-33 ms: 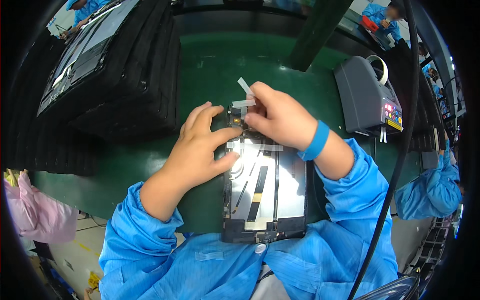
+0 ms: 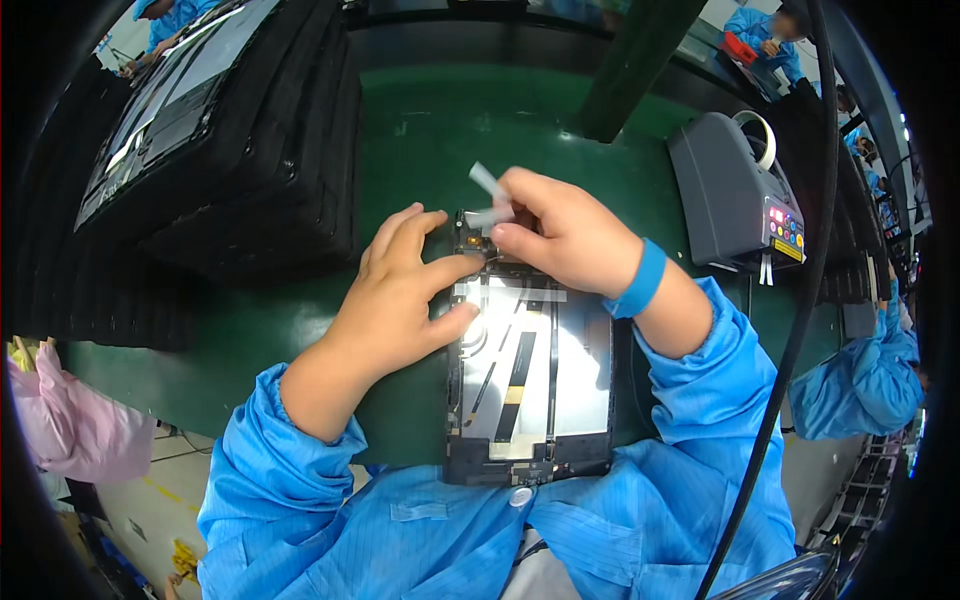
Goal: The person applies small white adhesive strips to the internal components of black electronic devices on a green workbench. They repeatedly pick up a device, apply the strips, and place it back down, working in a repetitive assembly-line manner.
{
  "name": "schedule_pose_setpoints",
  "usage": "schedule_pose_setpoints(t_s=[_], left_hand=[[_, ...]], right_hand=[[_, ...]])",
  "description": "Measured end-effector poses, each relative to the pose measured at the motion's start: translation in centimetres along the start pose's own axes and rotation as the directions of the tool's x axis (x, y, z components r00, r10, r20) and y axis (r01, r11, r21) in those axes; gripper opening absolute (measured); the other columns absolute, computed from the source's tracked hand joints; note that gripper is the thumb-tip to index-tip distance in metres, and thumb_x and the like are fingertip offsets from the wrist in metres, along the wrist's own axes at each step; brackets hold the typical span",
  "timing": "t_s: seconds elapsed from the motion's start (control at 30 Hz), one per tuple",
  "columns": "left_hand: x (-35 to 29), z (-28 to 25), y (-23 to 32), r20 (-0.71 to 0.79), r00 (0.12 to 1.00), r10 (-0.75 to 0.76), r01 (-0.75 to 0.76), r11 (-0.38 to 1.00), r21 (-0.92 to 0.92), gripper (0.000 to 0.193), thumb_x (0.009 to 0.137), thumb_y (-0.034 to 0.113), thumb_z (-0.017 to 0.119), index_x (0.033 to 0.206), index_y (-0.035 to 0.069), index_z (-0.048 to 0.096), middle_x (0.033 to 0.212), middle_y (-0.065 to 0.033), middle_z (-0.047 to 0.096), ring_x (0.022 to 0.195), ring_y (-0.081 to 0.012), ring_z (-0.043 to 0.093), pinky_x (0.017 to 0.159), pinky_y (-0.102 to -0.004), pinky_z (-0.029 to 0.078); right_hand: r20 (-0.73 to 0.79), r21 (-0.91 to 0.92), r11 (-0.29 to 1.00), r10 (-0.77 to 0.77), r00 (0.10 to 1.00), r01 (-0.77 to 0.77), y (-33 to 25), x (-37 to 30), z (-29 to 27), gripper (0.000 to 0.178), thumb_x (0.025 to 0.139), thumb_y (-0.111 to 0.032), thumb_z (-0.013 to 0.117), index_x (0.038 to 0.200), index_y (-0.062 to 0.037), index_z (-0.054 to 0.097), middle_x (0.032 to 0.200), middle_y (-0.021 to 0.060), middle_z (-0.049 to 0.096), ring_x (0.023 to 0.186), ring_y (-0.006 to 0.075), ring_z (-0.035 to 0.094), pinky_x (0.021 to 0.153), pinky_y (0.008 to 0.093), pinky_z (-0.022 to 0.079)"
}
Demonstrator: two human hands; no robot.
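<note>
- Black and silver, lying with inner parts exposed at the centre of the frame: a flat tablet-like device (image 2: 582,375), bottom end beside the blue coat (image 2: 420,540).
- Apparently done: one clear strip (image 2: 545,296) laid crosswise over the device's upper part.
- Not yet laid flat: an upper pale strip (image 2: 487,180) and a lower pale strip (image 2: 487,217), above centre, near the device's top end.
- Right hand (image 2: 560,228) in a narrow pinch, holding both pale strips at the fingertips; exact contact partly hidden.
- Left hand (image 2: 390,295) spread wide, gripping nothing, thumb and forefinger at the device's upper left edge.
- Upper right: grey tape dispenser (image 2: 720,190), short white tape ends (image 2: 767,270) at its front.
- Judged partway along; cannot tell how many strips remaining.
</note>
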State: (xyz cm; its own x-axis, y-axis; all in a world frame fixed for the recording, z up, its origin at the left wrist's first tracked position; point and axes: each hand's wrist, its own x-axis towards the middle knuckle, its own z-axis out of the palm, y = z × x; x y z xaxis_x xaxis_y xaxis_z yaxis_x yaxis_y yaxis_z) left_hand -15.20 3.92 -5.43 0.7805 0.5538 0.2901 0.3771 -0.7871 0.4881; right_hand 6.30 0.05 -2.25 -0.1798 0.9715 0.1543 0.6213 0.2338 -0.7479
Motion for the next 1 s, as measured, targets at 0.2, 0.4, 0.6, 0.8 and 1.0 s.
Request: schedule_pose_setpoints(t_s=[0.2, 0.4, 0.6, 0.8, 1.0], left_hand=[[0.0, 0.4, -0.2, 0.005, 1.0, -0.019, 0.019, 1.0, -0.024, 0.037, 0.071, 0.025, 0.07, 0.106, 0.014, 0.067, 0.132, -0.0197, 0.042, 0.131, -0.0427, 0.029, 0.105, -0.0504, 0.029], [-0.2, 0.3, -0.3, 0.003, 0.999, -0.037, 0.037, 0.999, -0.026, 0.035, 0.071, 0.024, 0.07, 0.104, 0.012, 0.067, 0.134, -0.0209, 0.041, 0.132, -0.0436, 0.027, 0.105, -0.0502, 0.029], [-0.1, 0.3, -0.1, 0.012, 0.999, -0.039, 0.04, 0.999, -0.026, 0.035, 0.07, 0.025, 0.072, 0.103, 0.012, 0.067, 0.134, -0.0205, 0.041, 0.133, -0.0435, 0.027, 0.106, -0.0502, 0.028], [-0.2, 0.2, -0.2, 0.001, 0.999, -0.053, 0.053, 0.997, -0.064, 0.035, 0.07, 0.022, 0.072, 0.103, 0.011, 0.067, 0.134, -0.0206, 0.041, 0.133, -0.0442, 0.026, 0.106, -0.0502, 0.028], [-0.2, 0.1, 0.2, 0.008, 0.997, -0.074, 0.074, 0.997, -0.022, 0.038, 0.07, 0.023, 0.072, 0.107, 0.013, 0.067, 0.134, -0.02, 0.042, 0.134, -0.0427, 0.025, 0.106, -0.0497, 0.027]], right_hand=[[0.15, -0.28, 0.897, -0.312, 0.938, 0.343, -0.1, 0.3, 0.5, 0.012, 0.079, -0.013, 0.066, 0.086, -0.0052, 0.06, 0.082, 0.0105, 0.055, 0.084, 0.0296, 0.055, 0.075, 0.0393, 0.045], [-0.179, -0.403, 0.902, -0.247, 0.952, 0.158, -0.7, 0.6, 1.6, 0.023, 0.069, -0.018, 0.075, 0.086, -0.0083, 0.063, 0.082, 0.0069, 0.057, 0.082, 0.027, 0.055, 0.076, 0.0381, 0.044], [-0.13, -0.266, 0.948, -0.212, 0.968, 0.172, 1.1, 0.1, 1.7, 0.013, 0.072, -0.017, 0.074, 0.077, -0.008, 0.066, 0.081, 0.0038, 0.058, 0.083, 0.0244, 0.051, 0.076, 0.0345, 0.043], [-0.051, 0.164, 0.969, 0.193, 0.98, -0.183, -0.1, 0.2, 0.3, 0.019, 0.084, -0.018, 0.066, 0.076, -0.0015, 0.064, 0.065, 0.0044, 0.056, 0.062, 0.0125, 0.052, 0.06, 0.0279, 0.044], [0.044, -0.172, 0.943, 0.298, 0.954, -0.286, 0.3, 1.3, 0.5, 0.024, 0.08, -0.024, 0.063, 0.076, -0.0009, 0.066, 0.065, 0.0151, 0.062, 0.058, 0.0281, 0.06, 0.057, 0.0368, 0.048]])
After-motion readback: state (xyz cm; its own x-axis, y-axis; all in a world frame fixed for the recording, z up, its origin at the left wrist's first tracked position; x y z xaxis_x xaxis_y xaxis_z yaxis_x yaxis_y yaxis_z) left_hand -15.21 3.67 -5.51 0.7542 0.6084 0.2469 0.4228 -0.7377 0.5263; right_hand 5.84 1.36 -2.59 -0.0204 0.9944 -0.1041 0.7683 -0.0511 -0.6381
